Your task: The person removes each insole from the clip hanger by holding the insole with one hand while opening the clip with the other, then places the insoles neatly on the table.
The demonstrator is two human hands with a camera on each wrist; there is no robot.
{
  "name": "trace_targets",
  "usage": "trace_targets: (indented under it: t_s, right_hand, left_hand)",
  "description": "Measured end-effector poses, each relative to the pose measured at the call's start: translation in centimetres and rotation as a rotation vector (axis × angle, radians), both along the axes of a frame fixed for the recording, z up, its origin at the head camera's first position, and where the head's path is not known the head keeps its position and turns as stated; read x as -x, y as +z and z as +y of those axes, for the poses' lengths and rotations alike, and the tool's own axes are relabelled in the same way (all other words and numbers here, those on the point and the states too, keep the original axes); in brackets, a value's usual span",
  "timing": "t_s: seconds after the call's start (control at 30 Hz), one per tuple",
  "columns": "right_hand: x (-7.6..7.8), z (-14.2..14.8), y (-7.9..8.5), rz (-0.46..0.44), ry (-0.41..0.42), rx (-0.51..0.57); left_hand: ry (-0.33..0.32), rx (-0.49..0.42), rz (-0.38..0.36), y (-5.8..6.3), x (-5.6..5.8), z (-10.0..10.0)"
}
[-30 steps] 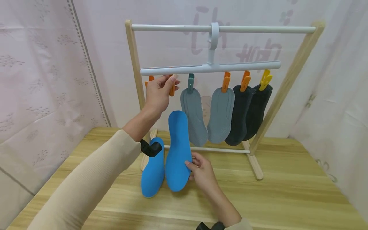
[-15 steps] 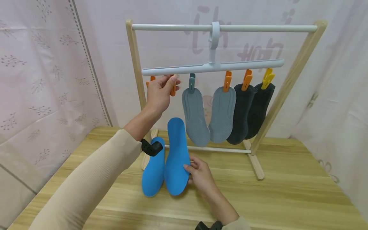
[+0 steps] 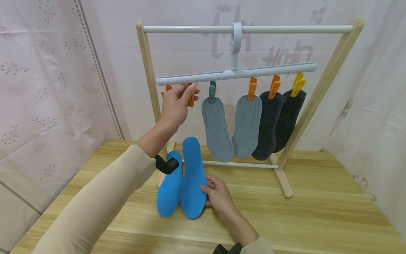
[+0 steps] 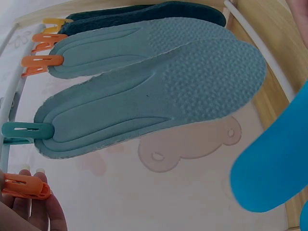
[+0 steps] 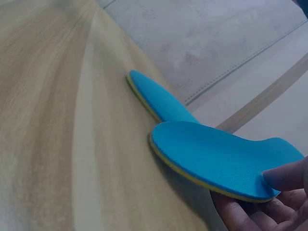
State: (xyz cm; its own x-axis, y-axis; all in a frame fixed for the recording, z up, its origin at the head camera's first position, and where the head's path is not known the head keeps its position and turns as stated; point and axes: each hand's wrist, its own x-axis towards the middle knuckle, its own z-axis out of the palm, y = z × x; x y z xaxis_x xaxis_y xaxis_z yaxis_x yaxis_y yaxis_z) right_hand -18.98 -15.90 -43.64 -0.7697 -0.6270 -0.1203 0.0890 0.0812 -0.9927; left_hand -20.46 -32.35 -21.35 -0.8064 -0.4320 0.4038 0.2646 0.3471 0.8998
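Note:
My left hand (image 3: 176, 104) pinches an orange clothespin (image 4: 25, 186) under the left part of the white hanger bar (image 3: 209, 76). Low in the head view, my right hand (image 3: 219, 197) grips the side of a blue insole (image 3: 192, 183), thumb on top and fingers beneath. That insole is tilted, its narrow end raised, and a yellow underside edge shows in the right wrist view. A second blue insole (image 3: 169, 194) lies to its left on the table, partly behind my left wrist. Right of my left hand, a grey insole (image 3: 217, 130) hangs from a green clothespin (image 3: 212, 91).
Another grey insole (image 3: 247, 127) hangs from an orange clothespin (image 3: 252, 89). Two dark insoles (image 3: 267, 127) hang farther right. The hanger hooks over the top rod (image 3: 190, 29) of a wooden stand (image 3: 326, 95) on the wooden table (image 3: 317, 211). One more orange clothespin (image 3: 168, 87) is behind my left hand.
My right hand has lowered the blue insole and moved it slightly left. The hanger bar has tilted more, right end higher. My left hand keeps its pinch on the orange clothespin.

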Motion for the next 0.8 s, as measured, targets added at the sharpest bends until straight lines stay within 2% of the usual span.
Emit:
trace_targets:
  t_s: [0.33, 0.8]
  right_hand:
    - [0.1, -0.2, -1.2, 0.005, 0.024, -0.019]
    - [0.0, -0.5, -1.4, 0.099, 0.04, -0.064]
  left_hand:
    - [-0.005, -0.014, -0.009, 0.1, 0.0, 0.2]
    - [-0.004, -0.009, -0.025, -0.1, 0.0, 0.3]
